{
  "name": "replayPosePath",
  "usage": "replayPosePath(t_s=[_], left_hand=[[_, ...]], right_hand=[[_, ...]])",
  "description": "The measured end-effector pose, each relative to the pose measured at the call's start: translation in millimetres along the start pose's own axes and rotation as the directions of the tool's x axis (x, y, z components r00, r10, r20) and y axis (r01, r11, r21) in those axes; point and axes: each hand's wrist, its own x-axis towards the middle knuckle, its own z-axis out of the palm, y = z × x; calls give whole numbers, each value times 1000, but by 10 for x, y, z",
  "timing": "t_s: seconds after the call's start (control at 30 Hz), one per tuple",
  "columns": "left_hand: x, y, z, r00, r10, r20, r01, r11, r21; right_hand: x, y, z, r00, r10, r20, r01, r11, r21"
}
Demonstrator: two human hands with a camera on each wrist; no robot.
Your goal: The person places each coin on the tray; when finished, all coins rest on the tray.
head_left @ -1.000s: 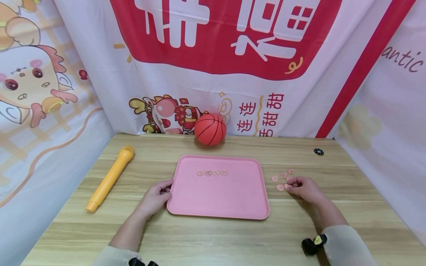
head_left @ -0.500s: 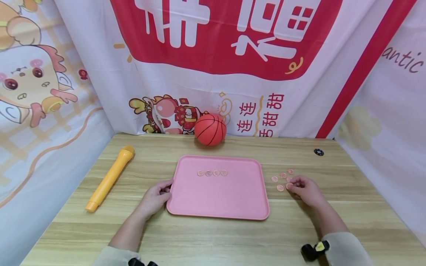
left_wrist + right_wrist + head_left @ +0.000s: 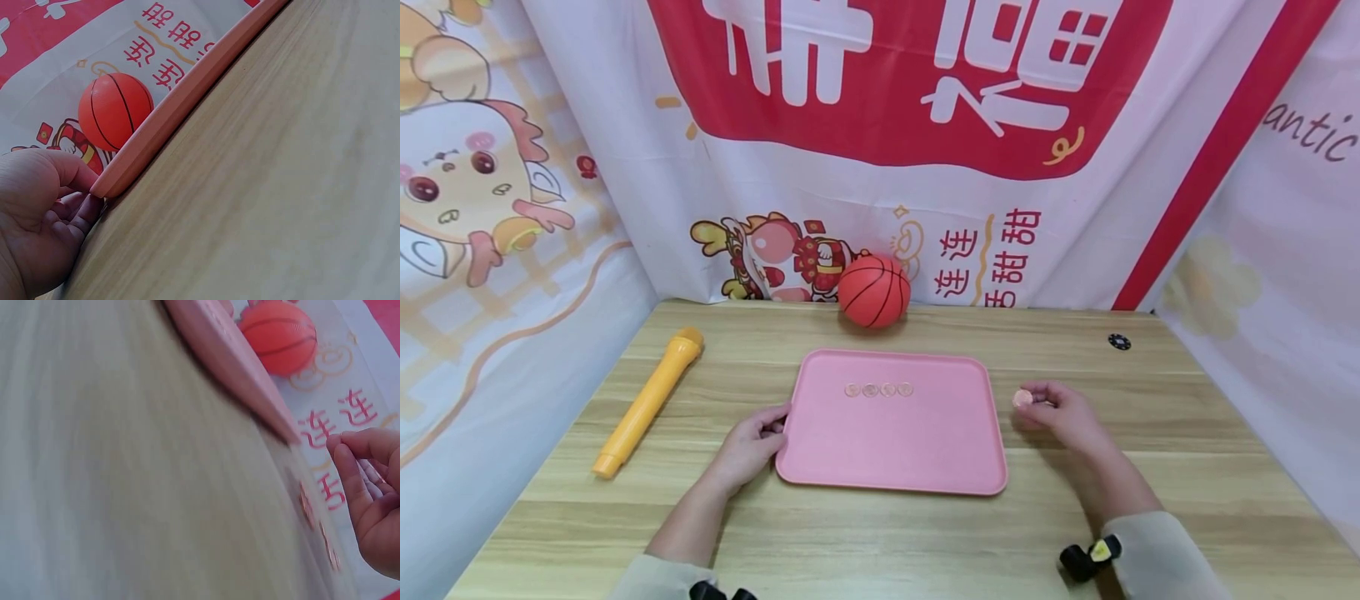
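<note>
My left hand (image 3: 749, 448) grips the left rim of a pink tray (image 3: 891, 450), thumb and fingers at its edge in the left wrist view. Inside the tray, several coins (image 3: 888, 390) lie flat in a short row toward the back. To the right of the tray, my right hand (image 3: 1060, 414) pinches a copper-coloured coin (image 3: 1022, 398) between thumb and fingertips, above the table. Loose coins (image 3: 306, 506) show on the table below this hand in the right wrist view; in the head view the hand hides them.
Behind the tray, against the printed cloth, sits a small red basketball (image 3: 874, 292). A yellow toy microphone (image 3: 649, 403) lies at the left on the wooden table (image 3: 880, 542). One black patterned disc (image 3: 1119, 342) is at the back right.
My right hand has lifted a coin from the loose group and moved left, toward the tray, now covering the other loose coins. The left hand and tray stay put.
</note>
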Motion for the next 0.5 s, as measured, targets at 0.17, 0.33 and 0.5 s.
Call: replayPosePath(t_s=[0.17, 0.33, 0.5], left_hand=[[-2, -3, 0, 1000, -3, 1, 3, 1000, -1], [5, -6, 4, 1000, -5, 1, 5, 1000, 3], [15, -9, 5, 1000, -8, -3, 8, 1000, 1]], right_hand=[[96, -137, 178, 999, -31, 5, 32, 999, -9], [168, -264, 410, 997, -79, 14, 78, 995, 66], [251, -337, 649, 997, -76, -26, 79, 982, 172]])
